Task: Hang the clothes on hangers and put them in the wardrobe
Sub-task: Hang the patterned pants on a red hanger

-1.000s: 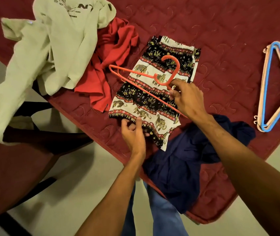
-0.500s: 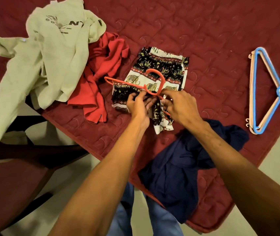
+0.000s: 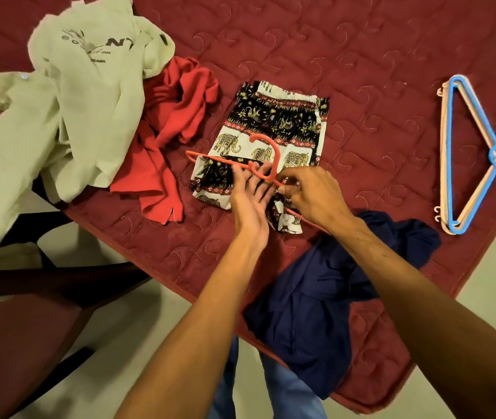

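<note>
Maroon quilted bed (image 3: 361, 40), pale floor (image 3: 138, 322)

Both bare forearms reach forward side by side, wrists nearly level with each other. The left hand (image 3: 249, 198) lies palm down, its fingers (image 3: 254, 181) straight and spread. Just right of those fingertips, the right hand (image 3: 316, 195) curls inward, thumb and fingers pinching the red hanger (image 3: 275, 160).

The orange hanger (image 3: 275, 154) and blue hanger (image 3: 451, 152) are smooth, faintly glossy plastic. The elephant-print shorts (image 3: 274, 122) are thin matt cloth; the maroon bedspread (image 3: 361, 55) is quilted, stitched fabric.
</note>
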